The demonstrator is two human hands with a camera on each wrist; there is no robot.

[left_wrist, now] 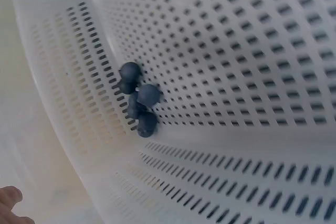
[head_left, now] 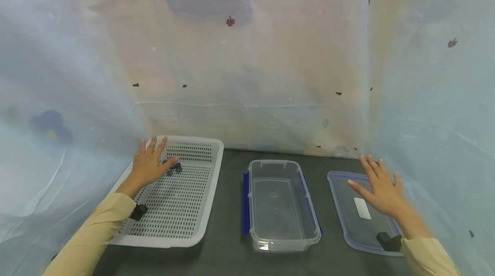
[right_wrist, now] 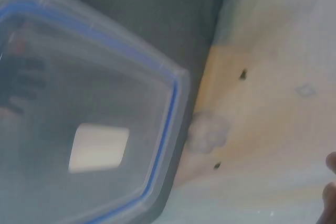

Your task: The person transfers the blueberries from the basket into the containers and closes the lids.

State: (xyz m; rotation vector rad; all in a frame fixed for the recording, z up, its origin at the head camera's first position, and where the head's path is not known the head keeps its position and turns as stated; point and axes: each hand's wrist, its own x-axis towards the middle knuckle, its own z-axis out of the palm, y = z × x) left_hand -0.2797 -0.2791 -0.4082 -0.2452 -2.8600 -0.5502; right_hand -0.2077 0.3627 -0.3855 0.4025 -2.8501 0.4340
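Note:
My left hand [head_left: 148,167] hovers over the far left part of a white perforated basket [head_left: 210,190], fingers spread and holding nothing. Several small dark blue balls that look like blueberries [left_wrist: 142,98] lie clustered in a corner of the basket; in the head view the left hand partly covers them. On the right, my right hand [head_left: 384,190] is held with spread fingers above a clear lid [head_left: 348,224] with a blue seal. A white label [right_wrist: 98,148] sits on that lid. Only fingertips of each hand enter the wrist views.
Between basket and lid stands a clear plastic container [head_left: 276,207], uncovered, with blue side clips [head_left: 246,203]. All rest on a dark grey tabletop [head_left: 228,224]. A patterned pale curtain [head_left: 247,74] encloses the back and both sides.

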